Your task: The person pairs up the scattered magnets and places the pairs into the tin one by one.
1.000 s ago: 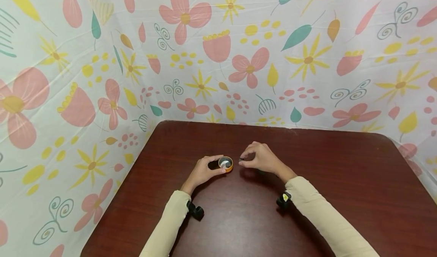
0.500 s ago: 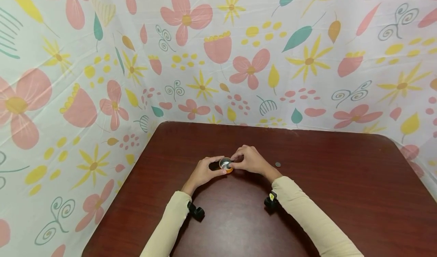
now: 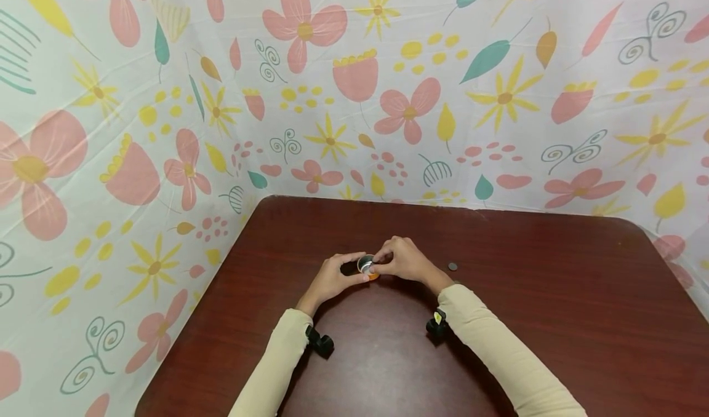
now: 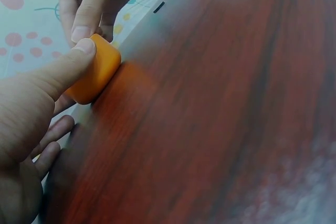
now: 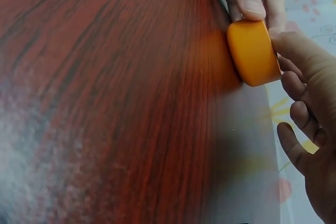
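Observation:
My left hand (image 3: 328, 280) grips a small round orange tin (image 3: 373, 277) between thumb and fingers, holding it upright on the brown table. The tin's inside is silvery, and its open mouth faces up in the head view. My right hand (image 3: 407, 261) reaches over the tin's right rim, thumb and index finger pinched at the opening; the coin between them is mostly hidden. Both wrist views show the tin's smooth orange side (image 4: 102, 72), with the left thumb pressed on it. A dark coin (image 3: 452, 267) lies on the table right of the right hand.
The dark wooden table (image 3: 532, 294) has a glossy top with rounded far corners. White cloth (image 3: 354, 115) printed with pink, yellow and green flowers hangs behind it and along the left. A small black wrist camera (image 3: 319, 343) sits under the left sleeve, another (image 3: 436, 328) under the right.
My right hand has moved left with the coin, from beside the tin to its opening. The coin on the table has come into view. My left hand keeps its hold on the tin.

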Motion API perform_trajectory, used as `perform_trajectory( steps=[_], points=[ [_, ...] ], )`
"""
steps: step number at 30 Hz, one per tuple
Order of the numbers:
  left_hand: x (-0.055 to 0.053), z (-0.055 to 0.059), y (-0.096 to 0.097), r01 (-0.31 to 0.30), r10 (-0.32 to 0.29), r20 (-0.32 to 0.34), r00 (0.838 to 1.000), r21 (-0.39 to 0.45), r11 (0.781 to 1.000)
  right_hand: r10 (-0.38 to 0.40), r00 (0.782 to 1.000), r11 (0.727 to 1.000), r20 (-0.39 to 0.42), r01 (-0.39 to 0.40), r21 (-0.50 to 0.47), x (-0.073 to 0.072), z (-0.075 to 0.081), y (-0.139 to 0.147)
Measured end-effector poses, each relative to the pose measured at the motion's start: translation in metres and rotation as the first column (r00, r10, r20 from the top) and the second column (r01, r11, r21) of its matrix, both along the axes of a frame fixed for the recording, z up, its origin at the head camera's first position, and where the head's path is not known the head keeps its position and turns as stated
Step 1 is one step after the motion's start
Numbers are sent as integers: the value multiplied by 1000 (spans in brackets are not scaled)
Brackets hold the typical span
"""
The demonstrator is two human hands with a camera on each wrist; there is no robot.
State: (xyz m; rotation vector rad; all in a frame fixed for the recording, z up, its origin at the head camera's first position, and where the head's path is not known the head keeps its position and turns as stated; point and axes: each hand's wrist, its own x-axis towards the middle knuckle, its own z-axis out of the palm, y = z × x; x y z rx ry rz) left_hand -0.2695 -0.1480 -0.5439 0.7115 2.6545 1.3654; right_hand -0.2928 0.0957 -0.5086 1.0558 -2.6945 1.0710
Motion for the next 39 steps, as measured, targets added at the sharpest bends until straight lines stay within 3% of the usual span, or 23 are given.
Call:
perform_trajectory(
  steps=[11,15,25,32,39],
  points=[
    [-1,-1,0,0,0,4,1000,4,1000,-11,999,1000,30,11,-4,0,-2,1],
    [0,0,0,8,-8,8,1000,13,1000,-17,1000,1000,7,17,-17,2,0,2],
    [-1,5,1,23,-23,3,1000,34,999,-66,997,998,-38,66,-5,19,22,34],
    [5,22,10,12,-9,-52,999,65,998,-127,992,992,14,126,20,46,32,80],
    [16,51,35,94,-87,-126,988,54,994,-179,984,983,11,179,45,62,36,114]
  ],
)
